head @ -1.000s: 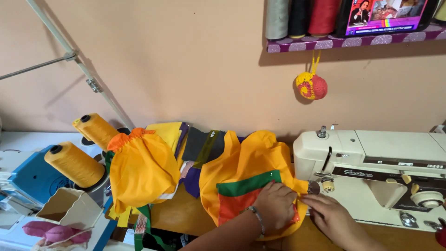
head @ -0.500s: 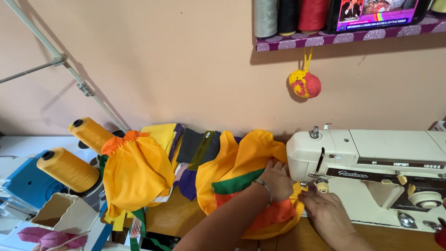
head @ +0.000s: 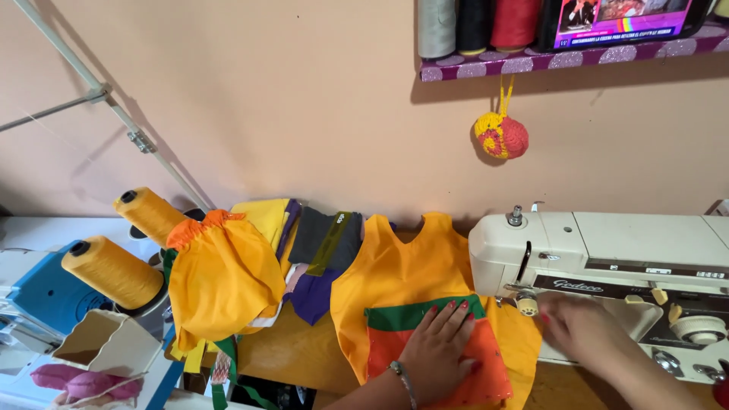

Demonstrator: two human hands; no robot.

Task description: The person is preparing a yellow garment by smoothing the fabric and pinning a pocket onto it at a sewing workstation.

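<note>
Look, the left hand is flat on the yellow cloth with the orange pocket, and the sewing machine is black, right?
Almost. The left hand does lie flat on the yellow cloth with the orange pocket, but the sewing machine is not black. The head view shows it is white or cream.

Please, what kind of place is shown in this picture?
Probably a home sewing workshop: a white sewing machine, large yellow thread cones, and the left hand flat on an orange garment.
</note>
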